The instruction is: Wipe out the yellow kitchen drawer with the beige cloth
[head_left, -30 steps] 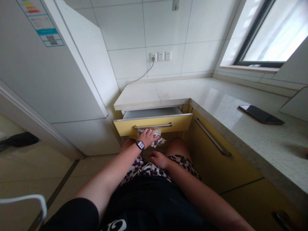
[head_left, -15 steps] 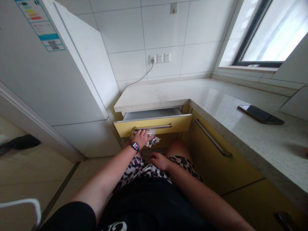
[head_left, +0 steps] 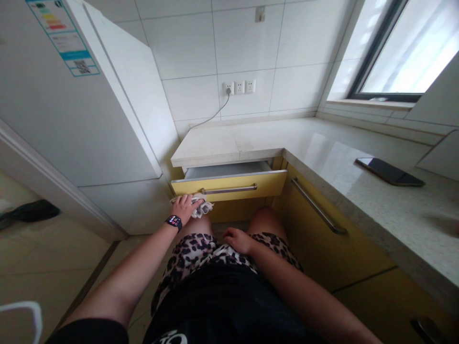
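One crumpled cloth (head_left: 204, 209), held in the left hand (head_left: 183, 209), sits by the lower left corner of the yellow drawer front (head_left: 268, 184); good wiping probably calls for spreading it flatter and pressing evenly along the bottom edge, without shoving that front inward. The left arm (head_left: 143, 260) reaches forward, palm down, while the right hand (head_left: 238, 239) lies loosely curled on the patterned shorts (head_left: 193, 248), palm hidden, so whether it holds anything cannot be told.

The label (head_left: 60, 34) on the fridge (head_left: 103, 134) shows colour bars, a QR code (head_left: 82, 67), illegible print; the shirt (head_left: 215, 306) lettering is cut off.
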